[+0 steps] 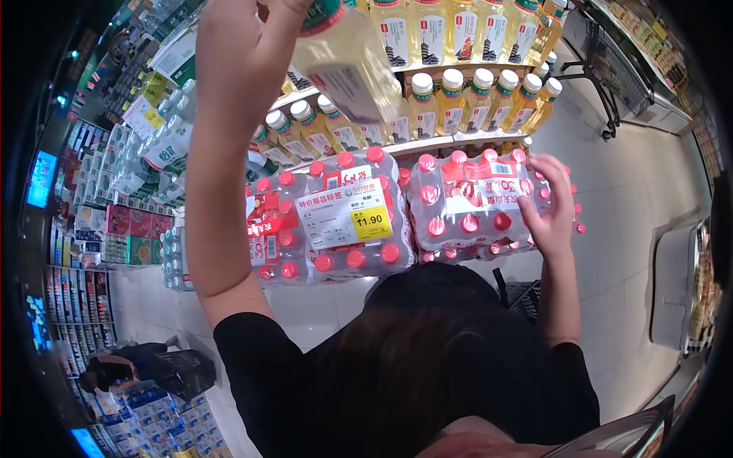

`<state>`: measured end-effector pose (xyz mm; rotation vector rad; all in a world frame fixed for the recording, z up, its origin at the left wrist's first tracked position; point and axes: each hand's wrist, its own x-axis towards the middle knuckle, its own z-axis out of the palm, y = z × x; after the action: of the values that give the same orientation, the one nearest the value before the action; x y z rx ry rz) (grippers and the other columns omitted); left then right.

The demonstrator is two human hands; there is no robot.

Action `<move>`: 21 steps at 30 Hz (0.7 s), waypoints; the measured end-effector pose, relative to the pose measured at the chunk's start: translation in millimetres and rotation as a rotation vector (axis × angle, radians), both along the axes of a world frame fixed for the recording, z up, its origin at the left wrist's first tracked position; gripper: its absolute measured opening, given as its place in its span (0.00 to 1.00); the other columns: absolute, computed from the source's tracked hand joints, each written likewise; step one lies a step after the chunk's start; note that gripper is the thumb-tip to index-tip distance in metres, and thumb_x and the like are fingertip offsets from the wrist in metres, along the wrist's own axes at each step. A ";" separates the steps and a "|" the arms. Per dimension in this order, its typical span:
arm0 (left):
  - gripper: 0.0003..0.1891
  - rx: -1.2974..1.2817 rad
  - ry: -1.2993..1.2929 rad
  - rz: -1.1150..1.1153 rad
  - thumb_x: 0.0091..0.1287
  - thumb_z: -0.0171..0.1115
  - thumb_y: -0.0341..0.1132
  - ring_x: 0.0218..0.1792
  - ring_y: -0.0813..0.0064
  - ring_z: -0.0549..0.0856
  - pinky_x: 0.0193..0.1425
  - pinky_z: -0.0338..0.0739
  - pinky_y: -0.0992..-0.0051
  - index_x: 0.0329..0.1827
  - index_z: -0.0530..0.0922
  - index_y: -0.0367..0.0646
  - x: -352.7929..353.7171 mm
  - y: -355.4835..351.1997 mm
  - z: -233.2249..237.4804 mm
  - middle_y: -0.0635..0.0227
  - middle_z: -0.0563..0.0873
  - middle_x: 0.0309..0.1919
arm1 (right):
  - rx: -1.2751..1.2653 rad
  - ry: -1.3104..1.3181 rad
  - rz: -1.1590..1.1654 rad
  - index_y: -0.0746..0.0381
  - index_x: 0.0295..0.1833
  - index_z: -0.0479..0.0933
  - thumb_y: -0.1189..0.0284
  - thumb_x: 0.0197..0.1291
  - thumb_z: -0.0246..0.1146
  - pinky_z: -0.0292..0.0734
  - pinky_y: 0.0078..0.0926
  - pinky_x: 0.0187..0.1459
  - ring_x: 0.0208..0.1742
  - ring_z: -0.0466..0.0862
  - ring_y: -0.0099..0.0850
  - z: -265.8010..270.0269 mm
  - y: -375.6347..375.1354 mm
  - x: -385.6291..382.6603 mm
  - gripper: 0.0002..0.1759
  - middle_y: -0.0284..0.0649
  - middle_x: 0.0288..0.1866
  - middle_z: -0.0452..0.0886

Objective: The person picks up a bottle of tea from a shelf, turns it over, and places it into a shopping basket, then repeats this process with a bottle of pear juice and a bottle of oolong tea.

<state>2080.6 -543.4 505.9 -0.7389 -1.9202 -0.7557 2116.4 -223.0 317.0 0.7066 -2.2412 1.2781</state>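
Note:
My left hand (248,46) is raised at the top, closed round the upper part of a bottle of pale yellow drink (351,76). The bottle has a green neck band and a white label, and it hangs tilted; its cap is hidden. My right hand (551,210) is at the right end of a shrink-wrapped pack of red-capped bottles (469,202), fingers apart and slightly bent, with nothing in them. Beside that pack stands another red-capped pack (321,267) under a white and yellow price sign (343,215) reading 11.90.
Rows of white-capped yellow bottles (450,118) line the tiered shelf ahead. Packs of green-labelled bottles (164,149) are stacked at the left. A person (126,366) with a dark basket (183,374) is at the lower left. A shopping trolley (615,76) stands at the upper right.

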 end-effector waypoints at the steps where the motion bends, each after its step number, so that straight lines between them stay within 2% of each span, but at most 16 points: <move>1: 0.19 0.046 -0.148 -0.149 0.69 0.56 0.41 0.49 0.58 0.79 0.57 0.70 0.67 0.60 0.71 0.43 8.6 2.2 -6.2 0.58 0.79 0.52 | -0.074 0.010 0.079 0.63 0.59 0.71 0.69 0.43 0.71 0.67 0.37 0.62 0.60 0.74 0.40 8.0 -18.0 -4.7 0.34 0.46 0.60 0.72; 3: 0.22 0.135 -0.182 -0.267 0.68 0.58 0.47 0.42 0.78 0.80 0.48 0.73 0.77 0.55 0.76 0.37 12.6 12.8 -21.4 0.66 0.81 0.43 | -0.290 -0.088 0.329 0.63 0.66 0.65 0.60 0.40 0.74 0.65 0.38 0.64 0.63 0.72 0.40 21.5 -50.9 -10.0 0.46 0.46 0.64 0.68; 4: 0.26 0.087 -0.310 -0.279 0.69 0.56 0.50 0.44 0.80 0.78 0.51 0.71 0.78 0.58 0.73 0.35 22.8 11.4 -28.2 0.68 0.80 0.44 | -0.322 -0.164 0.464 0.63 0.70 0.58 0.54 0.38 0.75 0.64 0.38 0.65 0.66 0.70 0.39 24.2 -62.6 -13.4 0.55 0.47 0.66 0.65; 6: 0.20 0.138 -0.321 -0.353 0.64 0.63 0.46 0.40 0.70 0.83 0.45 0.75 0.72 0.51 0.78 0.39 38.7 32.3 -37.2 0.63 0.82 0.42 | -0.475 -0.401 0.727 0.63 0.72 0.53 0.49 0.37 0.75 0.64 0.38 0.65 0.67 0.68 0.39 41.1 -84.8 -6.9 0.60 0.47 0.67 0.64; 9: 0.28 0.132 -0.278 -0.281 0.65 0.61 0.50 0.44 0.70 0.81 0.50 0.73 0.72 0.58 0.71 0.37 54.8 40.7 -48.1 0.60 0.79 0.45 | -0.533 -0.741 0.955 0.65 0.72 0.51 0.47 0.35 0.76 0.64 0.38 0.65 0.67 0.67 0.38 13.7 -99.7 -1.2 0.63 0.46 0.68 0.63; 12: 0.32 0.314 -0.450 -0.312 0.65 0.61 0.51 0.50 0.70 0.78 0.54 0.71 0.73 0.63 0.66 0.35 60.4 40.8 -69.8 0.57 0.77 0.50 | -0.767 -0.994 1.135 0.66 0.72 0.52 0.46 0.36 0.75 0.65 0.38 0.65 0.66 0.69 0.38 11.3 -113.5 11.7 0.63 0.46 0.66 0.65; 13: 0.33 0.366 -0.514 -0.400 0.68 0.57 0.48 0.53 0.70 0.76 0.58 0.69 0.73 0.67 0.60 0.35 66.1 42.6 -72.2 0.56 0.74 0.54 | -0.779 -1.052 1.235 0.67 0.71 0.52 0.45 0.37 0.74 0.69 0.38 0.62 0.63 0.72 0.38 4.2 -115.5 8.6 0.62 0.47 0.64 0.67; 16: 0.31 0.470 -0.633 -0.402 0.70 0.52 0.41 0.55 0.70 0.75 0.61 0.66 0.70 0.70 0.56 0.33 77.8 45.3 -91.5 0.56 0.74 0.55 | -0.900 -1.152 1.399 0.68 0.71 0.52 0.43 0.38 0.73 0.76 0.38 0.55 0.58 0.76 0.39 -23.2 -124.4 9.8 0.62 0.50 0.62 0.69; 17: 0.34 0.393 -0.659 -0.384 0.64 0.49 0.30 0.60 0.66 0.72 0.67 0.62 0.68 0.73 0.49 0.30 77.9 39.7 -100.3 0.52 0.69 0.60 | -0.917 -1.180 1.449 0.68 0.71 0.52 0.43 0.39 0.72 0.79 0.38 0.51 0.56 0.78 0.40 -29.9 -126.0 10.0 0.62 0.51 0.61 0.69; 20: 0.40 0.653 -0.603 -0.462 0.54 0.47 0.25 0.66 0.63 0.67 0.71 0.57 0.66 0.73 0.44 0.27 86.1 55.7 -116.6 0.49 0.62 0.66 | -0.947 -1.142 1.364 0.68 0.71 0.52 0.43 0.39 0.72 0.81 0.38 0.48 0.55 0.79 0.41 -35.2 -132.9 14.1 0.62 0.52 0.60 0.70; 21: 0.43 0.644 -0.636 -0.496 0.49 0.45 0.22 0.68 0.62 0.65 0.72 0.56 0.65 0.73 0.42 0.26 87.8 54.6 -118.8 0.48 0.57 0.68 | -0.953 -1.161 1.378 0.68 0.71 0.52 0.43 0.39 0.72 0.81 0.38 0.48 0.55 0.79 0.41 -36.6 -133.2 14.8 0.61 0.52 0.60 0.70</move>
<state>2168.4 -488.9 387.1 -0.5975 -1.8396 -1.9955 2131.1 -356.2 280.5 1.2919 -0.9294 3.7264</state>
